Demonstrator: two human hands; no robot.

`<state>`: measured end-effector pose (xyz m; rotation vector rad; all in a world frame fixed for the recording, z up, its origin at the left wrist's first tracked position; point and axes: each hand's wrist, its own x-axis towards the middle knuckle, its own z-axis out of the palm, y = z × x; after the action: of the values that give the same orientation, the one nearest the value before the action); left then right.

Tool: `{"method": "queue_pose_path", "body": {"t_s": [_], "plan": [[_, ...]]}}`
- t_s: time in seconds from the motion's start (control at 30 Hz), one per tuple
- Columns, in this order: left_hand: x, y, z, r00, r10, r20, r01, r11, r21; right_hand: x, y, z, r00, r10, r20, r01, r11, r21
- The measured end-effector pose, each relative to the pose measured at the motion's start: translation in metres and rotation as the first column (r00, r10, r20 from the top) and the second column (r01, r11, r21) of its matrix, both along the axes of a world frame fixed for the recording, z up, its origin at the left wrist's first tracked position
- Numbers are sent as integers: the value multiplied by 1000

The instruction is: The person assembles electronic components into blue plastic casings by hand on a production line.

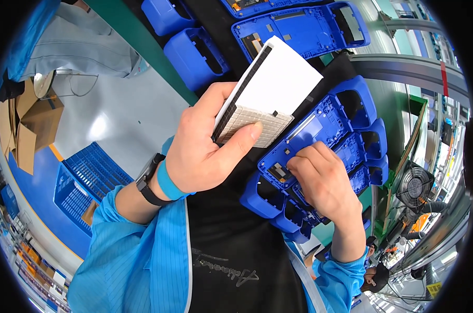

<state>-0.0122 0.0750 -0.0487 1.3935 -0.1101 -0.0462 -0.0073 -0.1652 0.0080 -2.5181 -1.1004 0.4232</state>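
Note:
My left hand [202, 148] is closed round a white backing sheet [286, 73], its thumb pressed on top. Small grey square pads [260, 124] in a grid cover the sheet's lower part, and a row of black squares runs along its left edge. At the right, my right hand [325, 180] reaches down over a blue plastic housing [322, 125], fingertips pinched together close to its inner face. Whatever those fingers hold, if anything, is hidden. Ribs and small fitted parts show inside the housing.
More blue housings stand in a row behind the nearest one, and another open blue housing [299, 34] lies at the far side. Blue covers [194, 57] sit beside it. A metal rail [403, 68] and a black fan [415, 183] are at right; a blue crate [72, 193] and cardboard box [38, 117] at left.

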Motion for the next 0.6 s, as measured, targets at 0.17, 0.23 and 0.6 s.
{"method": "queue_pose_path", "body": {"t_s": [0.17,0.23,0.6], "plan": [[-1,0,0,1000,2,1,-2,1000,1,1,0,0,1000,-2,-15,2,999,32],[-1,0,-1,1000,2,11,-2,1000,11,1,-1,-1,1000,1,-20,0,999,47],[0,-1,0,1000,-2,9,1,1000,10,-1,-1,-3,999,-26,-40,28,997,66]]}}
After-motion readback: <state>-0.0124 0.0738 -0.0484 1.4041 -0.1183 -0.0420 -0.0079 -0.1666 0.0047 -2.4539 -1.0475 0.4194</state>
